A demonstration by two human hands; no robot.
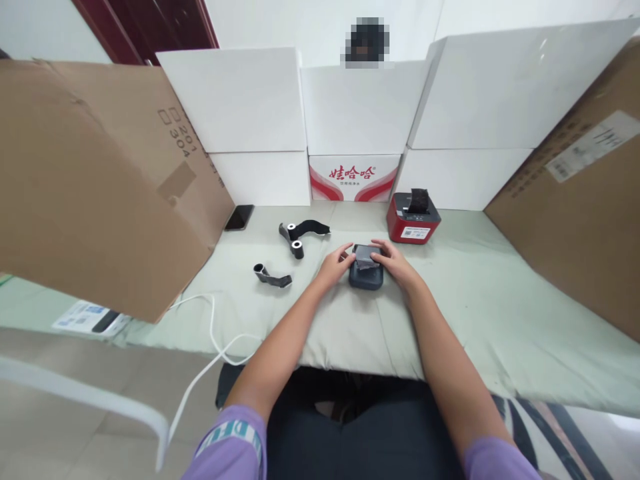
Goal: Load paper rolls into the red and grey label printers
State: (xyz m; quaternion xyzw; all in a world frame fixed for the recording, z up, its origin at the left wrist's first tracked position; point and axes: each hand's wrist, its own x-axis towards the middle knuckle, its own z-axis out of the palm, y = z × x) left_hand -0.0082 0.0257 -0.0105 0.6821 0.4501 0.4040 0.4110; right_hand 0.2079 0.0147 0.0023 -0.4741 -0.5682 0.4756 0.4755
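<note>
A small dark-blue mini printer [367,279] stands on the cloth in front of me, with a grey flap or sheet [367,255] on its upper side. From the left, my left hand [336,265] holds it by that grey part, thumb and fingers at its edge. My right hand [396,261] grips the other side, thumb on the grey part and fingers curled behind. What lies under the fingers is hidden. Nearest on the left are rolls of black paper [297,249] with strips pulled loose. Another partly unrolled black roll [273,276] lies closer to me.
A red receipt printer [414,223] with a black strip sticking out stands behind on the right. A phone [239,217] lies back left. Cardboard [100,173] and white boxes [250,100] wall the table. A white cable [213,327] hangs at the front left edge.
</note>
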